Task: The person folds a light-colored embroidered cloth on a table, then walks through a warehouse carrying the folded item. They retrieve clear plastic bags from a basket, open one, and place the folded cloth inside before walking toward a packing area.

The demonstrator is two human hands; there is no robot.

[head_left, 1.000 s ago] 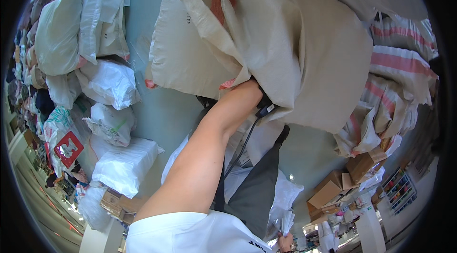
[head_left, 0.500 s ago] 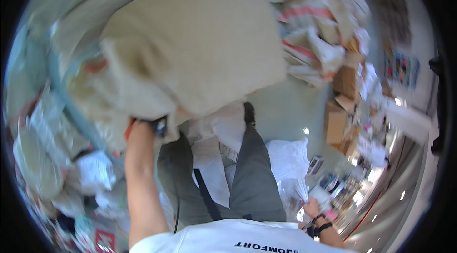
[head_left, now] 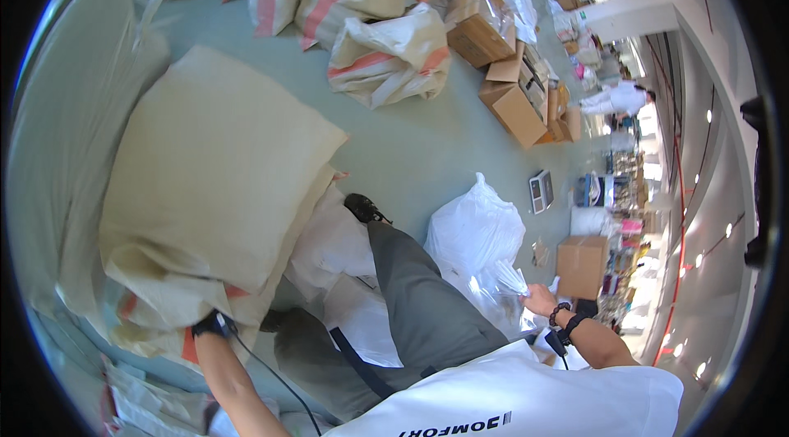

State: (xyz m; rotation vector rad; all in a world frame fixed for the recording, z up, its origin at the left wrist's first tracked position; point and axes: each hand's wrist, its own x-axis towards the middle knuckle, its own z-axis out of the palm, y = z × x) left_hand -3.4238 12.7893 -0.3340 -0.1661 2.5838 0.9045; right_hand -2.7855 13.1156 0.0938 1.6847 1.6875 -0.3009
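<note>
On the left, my left hand (head_left: 210, 325) is at the bunched edge of a big beige woven sack (head_left: 218, 166) with red stripes, gripping it; folds of cloth hide most of its fingers. A dark device with a black cable (head_left: 265, 365) sits at this wrist. To the right, my right hand (head_left: 540, 300) is closed round the gathered neck of a clear plastic bag (head_left: 509, 279). Beside that neck stands a full white plastic bag (head_left: 477, 223); whether the two are one bag, I cannot tell. More white bags (head_left: 362, 318) lie between and beside my legs.
Several red-striped sacks (head_left: 386, 51) stand at the back. Open cardboard boxes (head_left: 514, 100) are at the back right, with another carton (head_left: 582, 266) nearer. A small scale (head_left: 540, 192) rests on the floor. Large pale wrapped bundles (head_left: 78, 133) line the left. A person in white (head_left: 620, 98) is far off.
The beige sack, held high in front of me before, is now lower and further left, with my left hand at its edge. My view has turned; my right hand still holds the plastic.
</note>
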